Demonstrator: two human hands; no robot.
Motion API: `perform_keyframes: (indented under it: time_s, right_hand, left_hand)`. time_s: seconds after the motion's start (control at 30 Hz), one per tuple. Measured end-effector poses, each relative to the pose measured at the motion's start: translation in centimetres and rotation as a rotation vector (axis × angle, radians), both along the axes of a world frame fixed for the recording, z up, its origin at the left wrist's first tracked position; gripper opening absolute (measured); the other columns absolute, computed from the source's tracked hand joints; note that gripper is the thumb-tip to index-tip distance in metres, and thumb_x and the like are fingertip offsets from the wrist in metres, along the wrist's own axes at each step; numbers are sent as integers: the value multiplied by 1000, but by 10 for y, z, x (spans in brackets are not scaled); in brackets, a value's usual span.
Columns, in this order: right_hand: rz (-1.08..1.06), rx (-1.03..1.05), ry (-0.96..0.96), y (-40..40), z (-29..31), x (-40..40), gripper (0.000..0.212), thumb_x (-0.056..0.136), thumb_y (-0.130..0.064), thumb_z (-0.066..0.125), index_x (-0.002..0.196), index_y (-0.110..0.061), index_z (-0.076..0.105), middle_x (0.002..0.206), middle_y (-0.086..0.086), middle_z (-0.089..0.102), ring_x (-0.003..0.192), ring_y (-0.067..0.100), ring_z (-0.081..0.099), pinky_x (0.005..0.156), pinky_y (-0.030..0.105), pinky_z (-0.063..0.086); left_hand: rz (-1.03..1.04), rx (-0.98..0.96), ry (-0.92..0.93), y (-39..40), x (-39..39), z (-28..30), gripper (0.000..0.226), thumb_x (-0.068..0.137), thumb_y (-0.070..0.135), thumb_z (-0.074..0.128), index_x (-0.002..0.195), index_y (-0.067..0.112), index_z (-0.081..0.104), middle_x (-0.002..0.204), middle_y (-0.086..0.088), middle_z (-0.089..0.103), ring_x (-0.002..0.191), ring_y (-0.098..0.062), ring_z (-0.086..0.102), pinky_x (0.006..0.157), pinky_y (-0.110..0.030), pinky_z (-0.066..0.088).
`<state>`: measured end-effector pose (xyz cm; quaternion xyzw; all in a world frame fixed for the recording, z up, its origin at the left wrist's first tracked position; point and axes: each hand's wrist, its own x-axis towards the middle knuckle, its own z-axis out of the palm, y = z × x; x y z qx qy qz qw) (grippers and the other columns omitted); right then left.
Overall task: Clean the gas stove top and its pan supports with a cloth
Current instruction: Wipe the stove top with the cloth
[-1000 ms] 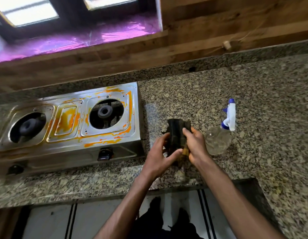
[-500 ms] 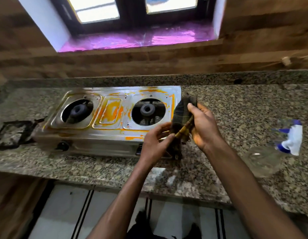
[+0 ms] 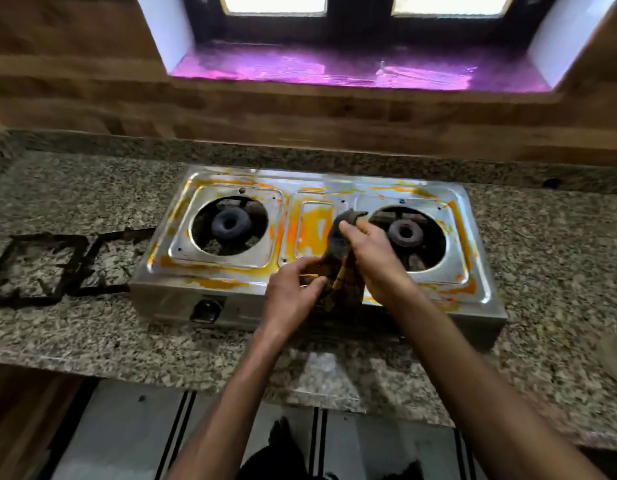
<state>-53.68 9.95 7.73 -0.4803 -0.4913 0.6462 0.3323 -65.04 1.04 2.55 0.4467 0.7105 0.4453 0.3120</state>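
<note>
Granite counter (image 3: 75,188) carries the gas stove (image 3: 321,244), its top smeared orange. A dark cloth (image 3: 338,258) is gripped by both the left hand (image 3: 293,289) and right hand (image 3: 373,254), now held over the stove's middle (earlier it was beside the right edge). Pan supports (image 3: 51,268) lie left.
</note>
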Motion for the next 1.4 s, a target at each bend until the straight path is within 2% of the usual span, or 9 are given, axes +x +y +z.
perform_keyframes:
  time_s: [0.17, 0.27, 0.57, 0.77, 0.93, 1.03, 1.13, 1.2, 1.4]
  right_hand:
    - [49, 66, -260, -5, -30, -27, 12, 91, -10, 64, 99, -19, 62, 98, 2, 71, 90, 18, 66, 82, 33, 51]
    - [-51, 73, -326, -7, -29, -35, 29, 86, 5, 55, 108, -12, 63, 95, 6, 71, 82, 20, 66, 71, 29, 51]
    - [-271, -47, -28, 8, 25, -27, 36, 85, 15, 29, 97, -5, 57, 74, 10, 59, 52, 13, 60, 47, 23, 49]
    - [-325, -217, 233, 10, 9, -56, 45, 83, 21, 24, 113, -6, 46, 88, 17, 49, 72, 30, 56, 53, 38, 59]
    - [-342, -278, 273, 8, -12, -53, 32, 86, 20, 34, 96, -9, 44, 84, 15, 50, 72, 25, 55, 58, 36, 56]
    - [-350, -279, 157, 4, -21, -33, 21, 93, 11, 51, 103, -8, 53, 86, 11, 60, 74, 20, 62, 58, 28, 56]
    - [-362, -154, -56, 2, -37, -23, 71, 87, 7, 63, 149, -9, 32, 114, 12, 64, 95, 21, 66, 72, 31, 57]
    - [-312, 38, -307, 1, -39, -16, 82, 83, -3, 68, 153, -18, 30, 139, 13, 51, 119, 24, 58, 97, 38, 52]
    - [-36, 724, -841, -11, -34, -18, 35, 90, -13, 59, 125, -15, 66, 145, 10, 49, 142, 27, 33, 119, 41, 29]
  left_hand:
    - [46, -26, 62, -1, -42, 2, 26, 86, 22, 71, 112, 21, 71, 98, 8, 74, 79, 5, 65, 75, -10, 50]
    - [1, -37, 20, 5, -58, -1, 22, 90, 27, 66, 110, 20, 72, 99, 5, 74, 84, -2, 68, 82, -27, 57]
    - [-185, -21, 12, 25, -46, 17, 46, 92, 52, 58, 129, 26, 59, 119, 8, 64, 95, -4, 62, 81, -24, 53]
    - [-223, 192, 349, 13, -53, 5, 51, 69, 70, 65, 99, 29, 64, 103, 10, 55, 96, -8, 56, 77, -26, 49]
    - [-168, 132, 495, 19, -40, -1, 23, 77, 39, 70, 89, 22, 60, 97, 5, 56, 90, -18, 56, 68, -31, 46]
    - [-182, 127, 556, 14, -38, -3, 18, 78, 25, 66, 92, 19, 57, 96, 2, 56, 87, -21, 55, 65, -33, 45]
    - [-343, 181, 620, 6, -64, -10, 18, 77, 24, 65, 92, 17, 60, 101, 3, 59, 93, -20, 53, 72, -36, 50]
    - [-484, 184, 697, 5, -72, -13, 17, 79, 30, 65, 91, 17, 65, 105, 4, 62, 97, -19, 55, 76, -38, 51]
    - [-396, 213, 602, 1, -73, -4, 20, 92, 37, 55, 96, 24, 70, 98, 11, 66, 90, -12, 62, 72, -34, 52]
